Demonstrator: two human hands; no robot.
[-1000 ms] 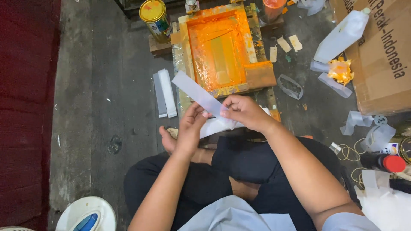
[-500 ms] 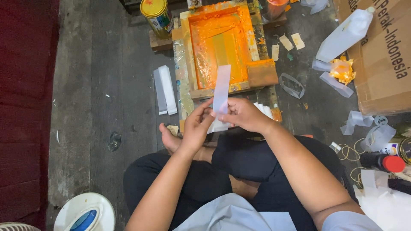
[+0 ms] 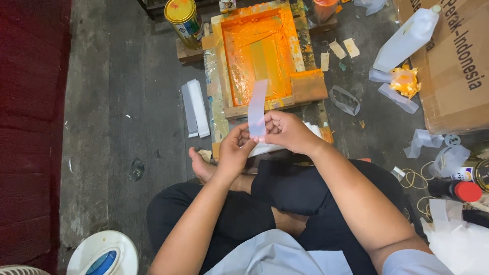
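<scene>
I'm looking straight down over crossed legs in dark trousers, sitting on a grey concrete floor [image 3: 117, 102], and both hands are up in front of me on one thing: a pale, whitish strip [image 3: 256, 108] standing nearly upright. My left hand [image 3: 235, 152] pinches its lower end from the left, thumb and fingers closed on it; my right hand [image 3: 288, 131] is clenched around the same lower end from the right, so the two hands touch each other at the strip. Beneath them lies a small stack of white sheets [image 3: 275, 146], partly hidden. Just beyond the strip sits a wooden screen frame [image 3: 257, 56] smeared with bright orange ink, and the strip's top edge overlaps its near rail in my view. A yellow-lidded tin [image 3: 185, 21] stands at the frame's far-left corner. Left of the frame, two more pale strips [image 3: 195, 108] lie flat on the floor, side by side. Off to the right I see a white plastic bottle [image 3: 407, 38] leaning against a cardboard box [image 3: 458, 71], with an orange-stained rag [image 3: 405, 81] just below it. A bare foot [image 3: 201, 165] pokes out by my left wrist.
</scene>
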